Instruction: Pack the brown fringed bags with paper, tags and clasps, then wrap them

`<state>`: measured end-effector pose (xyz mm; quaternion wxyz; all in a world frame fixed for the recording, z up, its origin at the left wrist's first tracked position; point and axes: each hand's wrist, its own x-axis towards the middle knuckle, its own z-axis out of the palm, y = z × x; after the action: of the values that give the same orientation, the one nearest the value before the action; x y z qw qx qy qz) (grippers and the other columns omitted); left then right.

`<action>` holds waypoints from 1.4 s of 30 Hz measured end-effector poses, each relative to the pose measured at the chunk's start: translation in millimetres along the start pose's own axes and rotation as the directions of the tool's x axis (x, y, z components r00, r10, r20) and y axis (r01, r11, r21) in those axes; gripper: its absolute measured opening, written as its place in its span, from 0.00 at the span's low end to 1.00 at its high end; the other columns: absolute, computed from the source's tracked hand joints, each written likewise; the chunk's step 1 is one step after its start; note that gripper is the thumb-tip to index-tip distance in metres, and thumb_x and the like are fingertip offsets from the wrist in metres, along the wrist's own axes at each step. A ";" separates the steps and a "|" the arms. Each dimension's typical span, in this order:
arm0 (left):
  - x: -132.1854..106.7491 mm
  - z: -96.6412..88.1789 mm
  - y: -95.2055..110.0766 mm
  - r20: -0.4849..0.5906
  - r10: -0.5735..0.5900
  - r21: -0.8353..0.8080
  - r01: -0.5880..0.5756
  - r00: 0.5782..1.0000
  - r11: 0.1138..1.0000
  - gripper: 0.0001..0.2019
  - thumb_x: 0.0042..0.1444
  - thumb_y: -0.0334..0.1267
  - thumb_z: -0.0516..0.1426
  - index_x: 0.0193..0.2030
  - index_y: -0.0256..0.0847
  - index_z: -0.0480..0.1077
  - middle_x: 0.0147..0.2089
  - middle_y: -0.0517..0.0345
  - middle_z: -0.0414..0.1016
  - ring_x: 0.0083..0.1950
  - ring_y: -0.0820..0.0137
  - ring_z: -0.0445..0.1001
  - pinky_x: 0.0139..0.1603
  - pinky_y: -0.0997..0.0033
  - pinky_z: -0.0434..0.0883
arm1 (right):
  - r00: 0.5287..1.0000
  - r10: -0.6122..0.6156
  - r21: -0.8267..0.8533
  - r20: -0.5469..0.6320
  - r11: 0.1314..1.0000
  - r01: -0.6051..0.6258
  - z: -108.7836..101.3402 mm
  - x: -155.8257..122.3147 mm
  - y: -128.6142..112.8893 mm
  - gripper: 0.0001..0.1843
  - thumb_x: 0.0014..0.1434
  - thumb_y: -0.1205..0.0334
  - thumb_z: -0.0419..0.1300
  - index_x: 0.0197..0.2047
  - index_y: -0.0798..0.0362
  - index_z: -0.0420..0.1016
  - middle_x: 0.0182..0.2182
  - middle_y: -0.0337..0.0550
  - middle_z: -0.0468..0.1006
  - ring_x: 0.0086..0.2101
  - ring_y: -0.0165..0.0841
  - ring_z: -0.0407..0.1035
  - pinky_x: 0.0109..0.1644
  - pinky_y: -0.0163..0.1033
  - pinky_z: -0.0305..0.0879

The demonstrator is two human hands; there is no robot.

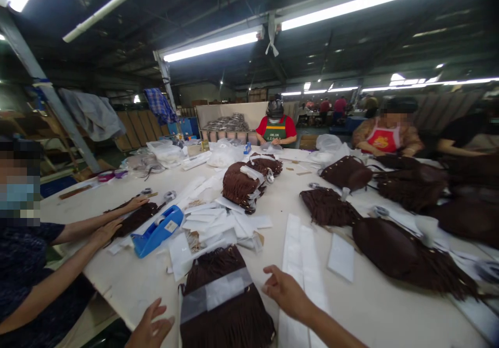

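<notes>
A dark brown fringed bag (228, 314) lies flat on the table in front of me, with a clear plastic band (202, 297) across its middle and white paper showing under it. To the left of the bag is my left hand (150, 327), thumb and fingers apart, holding nothing. My right hand (287, 292) hovers just off the bag's right side, empty, its fingers loosely bent and spread. Long white paper strips (294, 254) lie beneath and beyond my right hand. Neither hand appears to touch the bag.
A blue tape dispenser (158, 231) and a pile of white paper pieces (212, 220) lie ahead. At left, a co-worker's hands (111, 228) rest on another brown piece. More fringed bags (241, 184) are at centre and right. Other people sit around the table (268, 233).
</notes>
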<state>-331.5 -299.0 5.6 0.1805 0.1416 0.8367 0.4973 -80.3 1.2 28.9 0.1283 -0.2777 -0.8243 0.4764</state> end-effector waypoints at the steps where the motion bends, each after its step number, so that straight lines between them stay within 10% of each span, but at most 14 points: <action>1: -3.6 -12.4 7.4 0.024 0.028 0.046 -0.029 0.999 0.999 0.38 0.42 0.62 0.59 0.55 0.38 0.61 0.54 0.39 0.74 0.51 0.48 0.76 0.54 0.53 0.71 | 1.000 -0.019 -0.011 0.011 1.000 0.019 -13.0 -14.5 1.5 0.17 0.55 0.57 0.59 0.48 0.51 0.71 0.32 0.40 0.79 0.33 0.34 0.72 0.37 0.38 0.62; 5: -17.5 -43.7 62.0 0.102 0.151 0.228 -0.171 0.983 0.959 0.30 0.51 0.58 0.55 0.54 0.39 0.65 0.56 0.44 0.73 0.53 0.53 0.75 0.56 0.56 0.70 | 0.999 0.016 -0.008 0.045 1.000 -0.016 -60.3 -64.2 1.4 0.11 0.58 0.56 0.55 0.40 0.53 0.73 0.27 0.40 0.78 0.29 0.33 0.72 0.34 0.37 0.63; 9: -10.0 -28.3 137.2 0.204 0.404 0.370 -0.452 0.892 0.812 0.23 0.57 0.51 0.51 0.54 0.39 0.68 0.55 0.48 0.74 0.52 0.58 0.76 0.54 0.59 0.71 | 0.997 0.076 -0.028 0.014 0.997 -0.076 -102.1 -79.9 -21.7 0.10 0.58 0.56 0.54 0.32 0.53 0.71 0.27 0.41 0.79 0.27 0.32 0.73 0.31 0.35 0.63; 14: 40.0 47.0 219.2 0.304 0.706 0.451 -0.749 0.640 0.485 0.18 0.61 0.40 0.49 0.53 0.35 0.68 0.52 0.44 0.74 0.52 0.60 0.74 0.55 0.56 0.70 | 0.999 -0.042 -0.266 -0.028 0.963 0.033 -149.9 -41.3 -56.5 0.10 0.59 0.58 0.54 0.32 0.52 0.73 0.25 0.40 0.79 0.26 0.32 0.72 0.30 0.34 0.60; 21: 165.3 184.1 295.7 0.281 0.824 0.423 -0.834 0.493 0.355 0.20 0.63 0.36 0.50 0.61 0.32 0.61 0.62 0.41 0.66 0.64 0.60 0.63 0.65 0.57 0.62 | 0.908 -0.381 -0.588 -0.173 0.780 0.215 -174.4 138.2 -55.5 0.10 0.62 0.57 0.53 0.43 0.50 0.73 0.34 0.41 0.80 0.33 0.34 0.73 0.37 0.36 0.62; 30: 291.1 261.0 318.2 0.258 0.853 0.506 -0.816 0.453 0.281 0.24 0.65 0.37 0.48 0.67 0.36 0.54 0.69 0.41 0.57 0.68 0.59 0.57 0.66 0.52 0.58 | 0.781 -0.558 -0.746 -0.280 0.639 0.188 -166.1 375.8 -66.0 0.23 0.60 0.55 0.60 0.54 0.58 0.65 0.48 0.55 0.73 0.47 0.44 0.68 0.46 0.42 0.63; 37: 315.6 274.3 309.3 0.261 0.822 0.588 -0.759 0.506 0.281 0.24 0.66 0.40 0.47 0.68 0.39 0.54 0.68 0.46 0.58 0.64 0.57 0.61 0.61 0.54 0.60 | 0.886 -0.436 -0.683 -0.159 0.696 0.220 -160.4 420.8 -50.6 0.08 0.62 0.59 0.57 0.43 0.52 0.72 0.38 0.43 0.79 0.37 0.35 0.71 0.37 0.36 0.58; 42: 319.6 278.6 309.7 0.265 0.806 0.610 -0.740 0.529 0.285 0.23 0.67 0.41 0.45 0.67 0.43 0.56 0.69 0.48 0.57 0.63 0.57 0.61 0.59 0.53 0.60 | 0.841 -0.425 -0.653 -0.334 0.748 0.119 -159.5 420.2 -52.8 0.08 0.63 0.61 0.54 0.38 0.50 0.74 0.30 0.39 0.79 0.30 0.34 0.70 0.31 0.36 0.52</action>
<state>-476.3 195.8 104.9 -0.1851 0.5576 0.7849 0.1969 -363.8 338.1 133.7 0.2945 -0.2816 -0.9097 0.0802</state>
